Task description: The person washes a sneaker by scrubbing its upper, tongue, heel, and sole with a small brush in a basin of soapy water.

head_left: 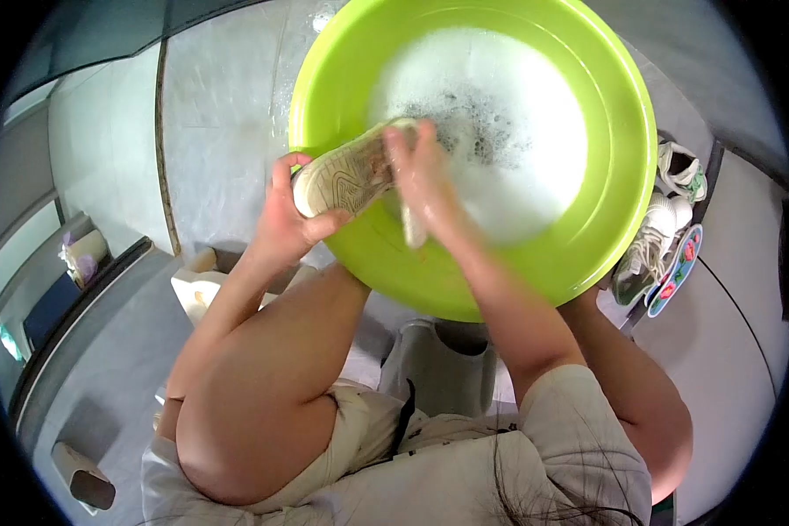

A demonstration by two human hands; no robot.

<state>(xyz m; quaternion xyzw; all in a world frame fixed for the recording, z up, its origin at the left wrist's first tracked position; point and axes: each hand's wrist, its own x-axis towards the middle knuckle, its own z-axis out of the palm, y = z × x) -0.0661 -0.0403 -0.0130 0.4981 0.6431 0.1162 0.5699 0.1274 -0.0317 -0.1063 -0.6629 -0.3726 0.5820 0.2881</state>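
A pale shoe [346, 175] is tilted sole-up over the left rim of a large green basin [394, 263]. My left hand [289, 215] is wrapped round one end of it, thumb on the patterned sole. At the shoe's other end, my right hand [421, 171] is blurred by motion, its fingers curled against the sole. Something narrow and pale [412, 225] hangs below my right hand; whether that hand grips it is unclear. White suds [500, 79] and foamy water with grey bubbles fill the basin's middle.
White shoes [657, 232] and a patterned blue-edged item [678, 272] stand right of the basin. A grey stool-like object [438, 368] is below it. Beige objects [197, 285] lie on the tiles at the left, behind my left arm. Another container-like item [83, 478] is at the lower left.
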